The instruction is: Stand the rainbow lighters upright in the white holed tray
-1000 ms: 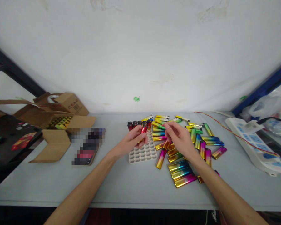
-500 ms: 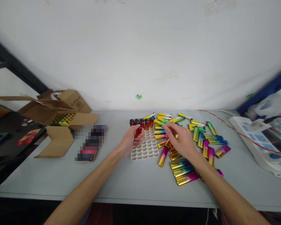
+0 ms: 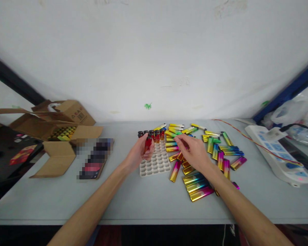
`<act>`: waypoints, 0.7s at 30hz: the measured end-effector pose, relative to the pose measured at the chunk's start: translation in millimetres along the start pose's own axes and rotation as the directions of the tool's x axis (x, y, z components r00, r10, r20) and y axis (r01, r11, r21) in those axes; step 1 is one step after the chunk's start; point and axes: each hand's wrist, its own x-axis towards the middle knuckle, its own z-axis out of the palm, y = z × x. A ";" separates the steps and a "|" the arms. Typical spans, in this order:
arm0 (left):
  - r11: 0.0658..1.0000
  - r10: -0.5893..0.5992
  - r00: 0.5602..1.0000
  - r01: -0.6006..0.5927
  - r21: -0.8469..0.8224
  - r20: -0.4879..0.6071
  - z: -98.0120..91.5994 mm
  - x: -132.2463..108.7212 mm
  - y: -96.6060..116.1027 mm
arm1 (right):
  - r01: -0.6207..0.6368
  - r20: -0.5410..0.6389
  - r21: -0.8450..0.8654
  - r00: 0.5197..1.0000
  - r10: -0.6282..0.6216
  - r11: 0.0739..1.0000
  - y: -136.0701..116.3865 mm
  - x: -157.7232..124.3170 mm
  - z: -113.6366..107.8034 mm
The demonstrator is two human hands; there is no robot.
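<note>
Pale grey worktop runs out to a white wall. Nearest, just right of the white plastic tray with its oval sockets, lie loose metallic lighters shading from gold to pink, blue and green. They are scattered flat and spread away to the tray's far right. The left hand is over the tray's left edge, its fingers pinching a red lighter that stands upright above the tray's far sockets. The right hand hovers over the loose lighters just right of the tray, fingers curled close together; whether they grip one cannot be told. Along the tray's far edge stands a row of dark-capped red lighters. Well left of the tray sits an open brown cardboard box with more lighters inside. Well right of the tray lies a white power strip.
</note>
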 end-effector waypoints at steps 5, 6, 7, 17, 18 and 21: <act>0.969 0.229 0.973 -0.227 0.103 -0.011 2.5 -2.9 12.0 | 0.008 0.023 0.017 1.000 -0.009 1.000 1.3 -0.1 0.3; 0.947 0.288 0.958 -0.283 0.149 -0.012 2.3 -3.3 14.3 | 0.013 0.026 0.028 1.000 -0.014 1.000 1.2 -0.1 0.5; 0.923 0.339 0.941 -0.330 0.196 -0.013 2.0 -3.7 16.6 | 0.019 0.029 0.037 0.999 -0.020 0.999 1.1 -0.1 0.7; 0.443 0.602 0.794 -0.421 0.792 0.085 13.7 10.0 45.0 | 0.058 0.020 0.036 0.998 -0.058 0.998 -0.6 1.3 0.3; 0.380 0.592 0.797 -0.409 0.830 0.122 15.2 12.9 46.1 | 0.061 0.018 0.034 0.998 -0.062 0.998 -0.4 1.5 0.0; 0.213 0.557 0.803 -0.385 0.898 0.212 15.1 22.8 45.4 | 0.063 0.017 0.018 0.998 -0.063 0.998 1.4 2.3 -1.6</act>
